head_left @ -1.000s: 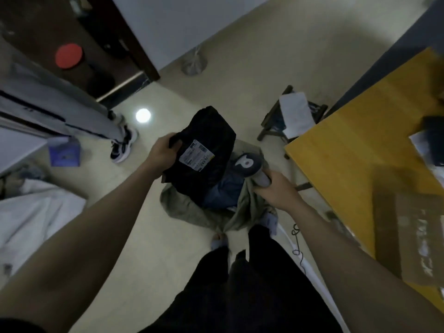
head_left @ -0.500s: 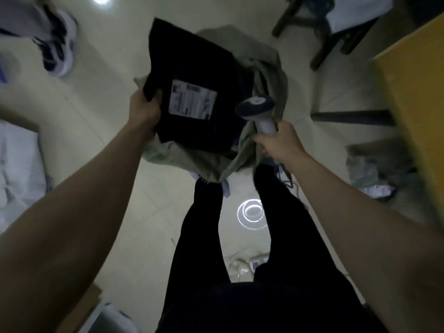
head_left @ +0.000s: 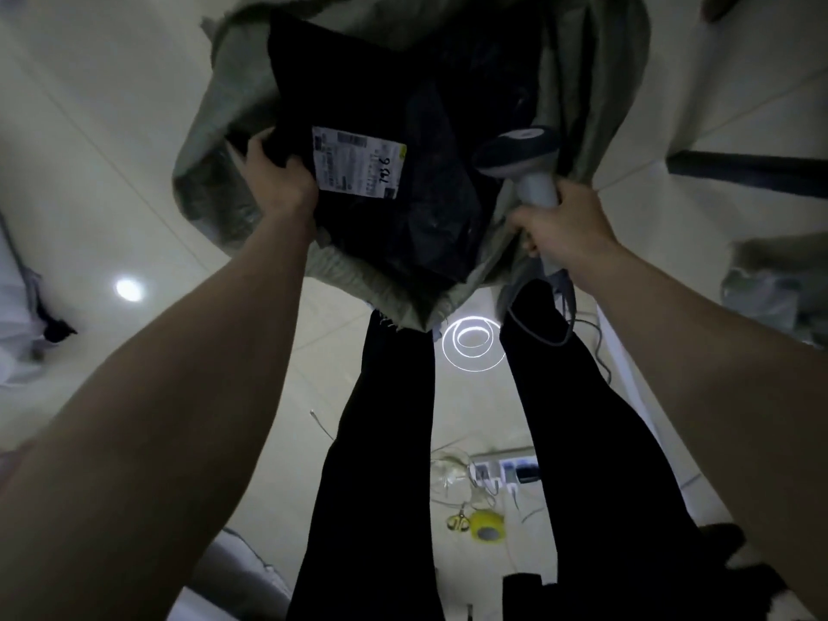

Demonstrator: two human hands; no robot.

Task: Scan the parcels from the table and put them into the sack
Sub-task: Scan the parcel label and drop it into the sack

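A black plastic parcel (head_left: 416, 208) with a white shipping label lies over the open mouth of a grey-green woven sack (head_left: 215, 127) on the floor. My left hand (head_left: 278, 179) grips the parcel's left edge beside the label. My right hand (head_left: 567, 221) holds the grey barcode scanner (head_left: 522, 156) by its handle, together with the sack's right rim. The scanner head sits just right of the parcel, above the sack opening. The sack's inside is dark.
My two legs in black trousers stand right behind the sack. On the floor between and behind them lie a power strip (head_left: 506, 470) with cables, a yellow tape roll (head_left: 488, 526) and scissors. A dark table leg (head_left: 743, 170) runs at the right.
My head has tilted further down, so the sack now fills the top of the view. The parcel has sunk lower over the sack's mouth; both hands keep their grips.
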